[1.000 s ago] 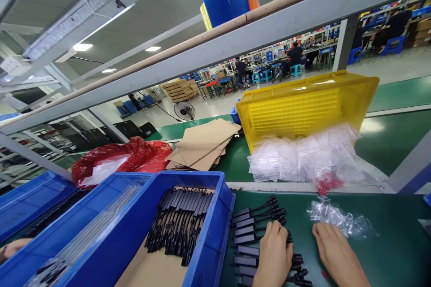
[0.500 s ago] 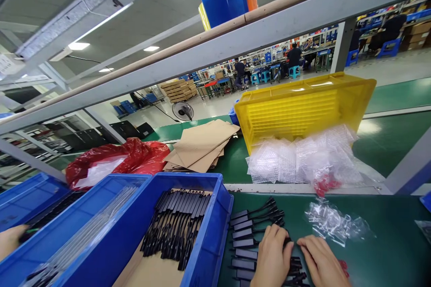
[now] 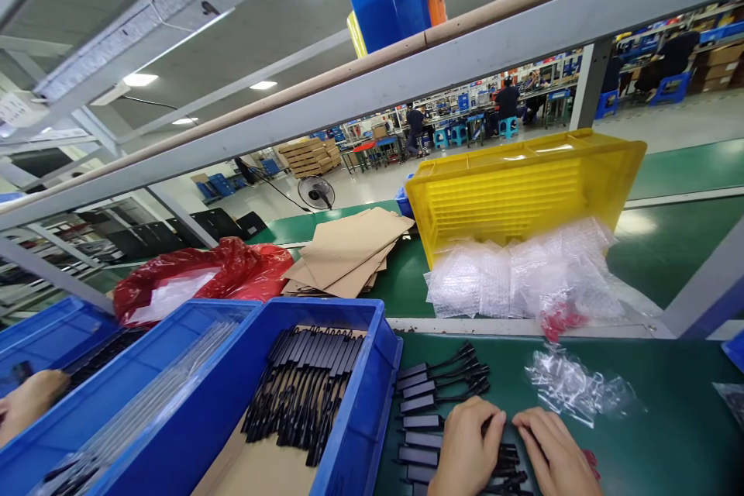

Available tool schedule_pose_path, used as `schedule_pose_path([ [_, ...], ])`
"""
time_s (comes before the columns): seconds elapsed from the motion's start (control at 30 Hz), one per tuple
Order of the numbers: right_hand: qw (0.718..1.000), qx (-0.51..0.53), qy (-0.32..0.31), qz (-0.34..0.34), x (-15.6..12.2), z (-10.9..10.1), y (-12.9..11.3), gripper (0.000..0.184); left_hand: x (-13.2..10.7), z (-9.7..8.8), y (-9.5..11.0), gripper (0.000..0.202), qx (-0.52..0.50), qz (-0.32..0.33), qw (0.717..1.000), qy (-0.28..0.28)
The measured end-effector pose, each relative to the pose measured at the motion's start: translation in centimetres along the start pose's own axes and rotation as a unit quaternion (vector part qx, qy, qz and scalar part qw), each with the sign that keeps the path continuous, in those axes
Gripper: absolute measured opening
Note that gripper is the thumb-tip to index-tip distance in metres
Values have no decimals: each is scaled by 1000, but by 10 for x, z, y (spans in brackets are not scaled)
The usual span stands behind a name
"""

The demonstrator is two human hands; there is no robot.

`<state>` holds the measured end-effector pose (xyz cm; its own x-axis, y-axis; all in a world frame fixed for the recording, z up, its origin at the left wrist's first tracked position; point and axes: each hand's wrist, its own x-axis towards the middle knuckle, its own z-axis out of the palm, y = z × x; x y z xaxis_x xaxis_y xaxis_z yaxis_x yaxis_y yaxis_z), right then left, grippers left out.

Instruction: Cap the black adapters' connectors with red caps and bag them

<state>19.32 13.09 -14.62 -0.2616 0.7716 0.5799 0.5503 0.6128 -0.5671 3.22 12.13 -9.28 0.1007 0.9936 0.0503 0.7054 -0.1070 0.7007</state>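
Observation:
Along the green bench lies a column of black adapters with short cables (image 3: pixel 418 404), flat bodies at the left and plugs at the right. My left hand (image 3: pixel 470 446) lies over the middle of this column, thumb and fingers closed on a black cable, of which only a dark bit shows. Just right of it, my right hand (image 3: pixel 556 451) is closed, its fingers pressed together; whatever they hold is hidden. Small red pieces (image 3: pixel 591 461) peek out beside my right hand. Beyond both hands lies a crumpled clear plastic bag (image 3: pixel 581 384).
To the left, a blue bin (image 3: pixel 349 434) holds more black cabled adapters on cardboard. Another person's hand (image 3: pixel 35 403) reaches over a further bin. Behind stand a yellow crate (image 3: pixel 523 194), bubble-wrap bags (image 3: pixel 482 279), cardboard sheets (image 3: pixel 349 248) and a red bag (image 3: pixel 232 263).
My left hand has turned slightly and shifted a little down, and the black piece at its fingertips shows less. My right hand barely moved. The other person's hand moved rightward.

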Motion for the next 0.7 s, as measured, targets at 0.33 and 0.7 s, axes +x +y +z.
schedule_pose_path([
  [0.33,1000,0,-11,15,-1,0,-2,23,0,5,-2,26,112,-38,993,17],
  [0.7,999,-1,-18,35,5,2,-7,25,3,11,-4,21,150,-63,987,12],
])
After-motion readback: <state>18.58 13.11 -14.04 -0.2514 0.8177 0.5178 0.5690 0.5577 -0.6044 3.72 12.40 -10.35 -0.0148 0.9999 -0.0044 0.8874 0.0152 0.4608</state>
